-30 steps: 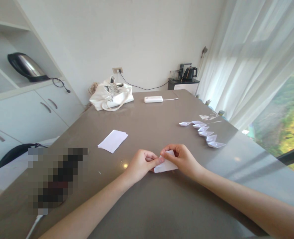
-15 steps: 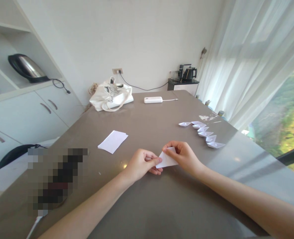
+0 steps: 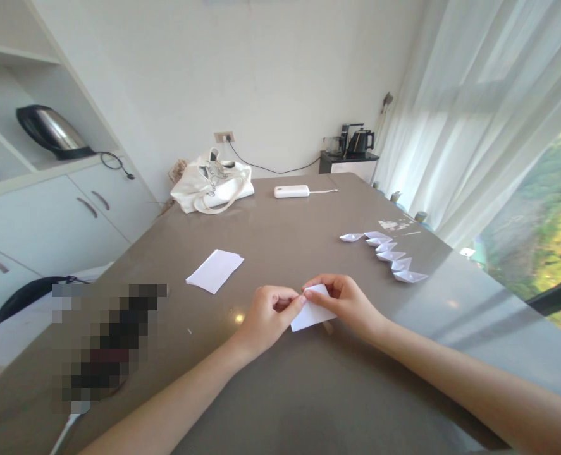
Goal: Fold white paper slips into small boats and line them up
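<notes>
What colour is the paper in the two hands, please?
The paper is white, best seen in the head view.

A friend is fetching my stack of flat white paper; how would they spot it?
On the brown table, find the white bag at the far left. Between it and the left hand lies the stack, flat and untouched, unlike the folded boats or the held paper.

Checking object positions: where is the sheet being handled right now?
In the head view, the handled sheet is just right of and below centre, held between the left hand and right hand, nearer than the paper stack and right of it.
</notes>
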The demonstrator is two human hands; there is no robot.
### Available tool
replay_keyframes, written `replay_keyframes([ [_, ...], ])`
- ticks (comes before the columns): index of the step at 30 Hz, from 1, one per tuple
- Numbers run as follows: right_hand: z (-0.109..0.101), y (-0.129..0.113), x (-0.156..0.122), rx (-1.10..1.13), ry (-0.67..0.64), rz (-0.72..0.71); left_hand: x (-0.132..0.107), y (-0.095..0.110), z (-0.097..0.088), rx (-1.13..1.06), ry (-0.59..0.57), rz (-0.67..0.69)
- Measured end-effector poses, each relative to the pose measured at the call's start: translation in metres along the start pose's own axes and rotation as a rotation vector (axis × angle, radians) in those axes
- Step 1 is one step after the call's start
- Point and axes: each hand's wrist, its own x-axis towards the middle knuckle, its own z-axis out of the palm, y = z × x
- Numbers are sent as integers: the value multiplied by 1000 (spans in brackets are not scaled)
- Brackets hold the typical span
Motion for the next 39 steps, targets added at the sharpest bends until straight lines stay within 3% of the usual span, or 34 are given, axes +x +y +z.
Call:
replay_keyframes([
  [4,3,-3,-1,192,-36,61,0,-1,-2,28,54,0],
  [8,2,-3,-3,165,-42,69,1,-6,-1,128,85,-7],
  [12,2,-2,-3,143,-40,36,2,-8,0,77,42,-16],
  [19,2,2,-1,180,101,-37,1,-6,2,17,66,-11],
  [25,-1,4,-4,-56,156,-177,5,-11,5,-199,-83,-126],
  [32,-5,-2,-9,-530,139,-459,5,-10,3,-235,5,-80],
  [39,-6,-2,-9,-609,102,-600,4,-7,2,-149,83,-15],
])
